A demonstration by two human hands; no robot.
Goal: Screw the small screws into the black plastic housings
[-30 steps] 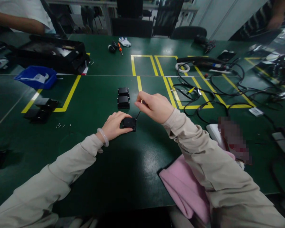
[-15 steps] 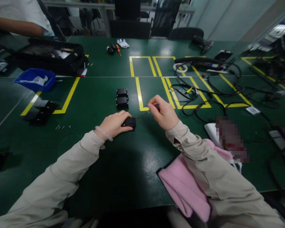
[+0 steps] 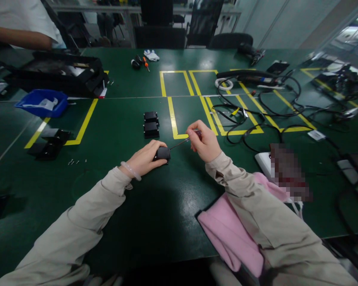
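My left hand (image 3: pixel 147 157) is closed around a small black box (image 3: pixel 163 154) that rests on the green table, thumb on the near side and fingers on the far side. A screwdriver (image 3: pixel 179 143) sits in the pinched fingers of my right hand (image 3: pixel 205 140). Its thin shaft slants down to the left, and the tip meets the right side of the box, close to a corner. Two similar black boxes (image 3: pixel 151 124) stand one behind the other just beyond my left hand. Several small screws (image 3: pixel 73 162) lie loose on the table to the left.
At left are more black parts (image 3: pixel 49 145), a blue bin (image 3: pixel 41 104) and a large black case (image 3: pixel 86 75). Tangled black cables (image 3: pixel 247 111) spread over the right side. Pink cloth (image 3: pixel 226 234) lies under my right forearm. A person's arm (image 3: pixel 20 36) shows at upper left.
The view has shifted slightly, moving everything a little to the left. Both hands keep their hold, and the screwdriver tip stays at the right side of the black box.
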